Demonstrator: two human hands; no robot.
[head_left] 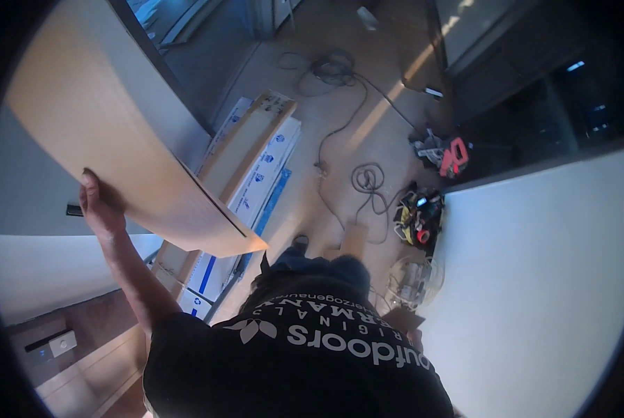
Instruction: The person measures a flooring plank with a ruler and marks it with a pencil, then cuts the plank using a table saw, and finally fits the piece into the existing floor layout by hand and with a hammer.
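A large wood-faced panel (110,104) stands tilted on my left, its pale face toward me and a pointed corner reaching down near my waist. My left hand (104,209) is closed on its left edge, with the thumb raised against the face. At my right side, my right hand (414,337) shows only in part past my black shirt. It is against a small flat brown piece (403,318), which it appears to hold; most of the fingers are hidden.
Long boards in blue-printed white wrapping (267,171) lie beside the panel. Coiled cables (368,177) trail over the floor. A tool bag (421,216) and a red-and-grey power tool (453,157) sit on the right, near a white wall (535,279).
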